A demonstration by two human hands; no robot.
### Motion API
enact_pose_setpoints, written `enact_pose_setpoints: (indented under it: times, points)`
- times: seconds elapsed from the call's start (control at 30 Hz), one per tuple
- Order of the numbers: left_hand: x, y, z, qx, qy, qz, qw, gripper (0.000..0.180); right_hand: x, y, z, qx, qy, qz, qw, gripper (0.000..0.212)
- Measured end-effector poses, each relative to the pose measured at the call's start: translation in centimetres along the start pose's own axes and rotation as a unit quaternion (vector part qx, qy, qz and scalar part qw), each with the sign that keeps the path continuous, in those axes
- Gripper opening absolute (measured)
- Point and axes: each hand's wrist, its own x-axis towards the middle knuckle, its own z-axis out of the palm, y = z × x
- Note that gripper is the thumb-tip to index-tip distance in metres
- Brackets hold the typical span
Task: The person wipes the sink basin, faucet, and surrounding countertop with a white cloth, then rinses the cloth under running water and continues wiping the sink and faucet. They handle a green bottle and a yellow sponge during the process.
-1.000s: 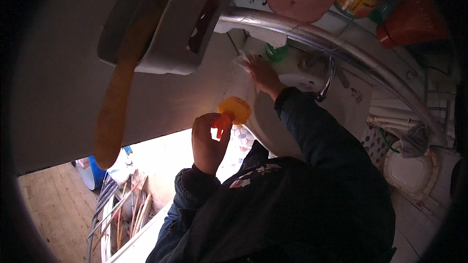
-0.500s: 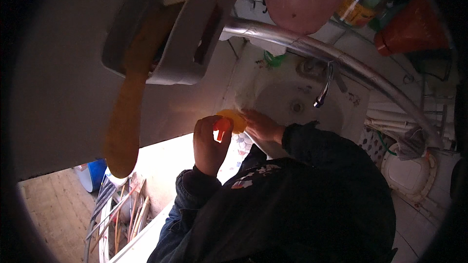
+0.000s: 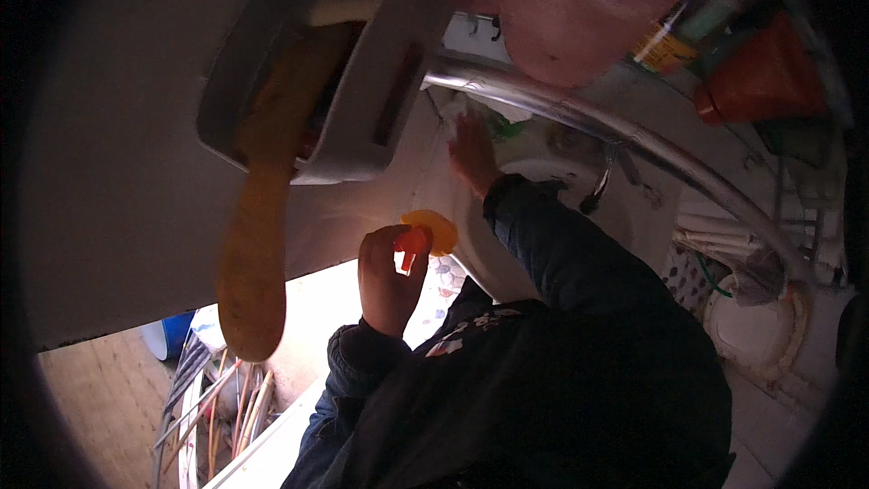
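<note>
My left hand (image 3: 387, 282) is closed around the orange part of a small plastic object. Its rounded yellow part (image 3: 433, 232) sticks out to the right of my fingers; I cannot make out its exact kind. My right hand (image 3: 472, 156) reaches over the back left corner of the white sink (image 3: 625, 226), close to a green item (image 3: 507, 127) on the ledge. Motion smears its fingers, and whether they touch or grip anything cannot be seen. A chrome faucet (image 3: 599, 188) stands to the right of that hand.
Above left, a grey caddy (image 3: 348, 140) holds a long wooden paddle (image 3: 253, 281) that juts downward. A metal pipe (image 3: 543, 95) curves over the sink. A pink container (image 3: 579, 18), a bottle (image 3: 665, 45) and an orange-red vessel (image 3: 765, 77) are at upper right. Sticks (image 3: 222, 407) stand lower left.
My right hand has left the yellow part of the object and moved up and away to the sink's back left corner. My left hand keeps its hold in nearly the same place.
</note>
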Motion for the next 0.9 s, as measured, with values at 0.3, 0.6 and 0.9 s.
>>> enact_pose_setpoints:
  times: [0.3,0.6,0.9]
  points:
    - [-0.5,-0.3,-0.3,-0.013,-0.019,-0.004,1.0,0.037,1.4,3.1,1.1,-0.107,-0.035,-0.096,0.989,0.049]
    - [1.8,-0.2,1.1,-0.004,-0.002,0.025,1.0,0.035,-9.6,-1.2,-7.0,0.18,-0.207,-0.205,0.94,0.059]
    - [8.1,-1.8,4.6,0.025,-0.013,0.087,0.996,0.033,-13.9,-0.1,-8.2,0.23,-0.199,-0.226,0.925,0.043]
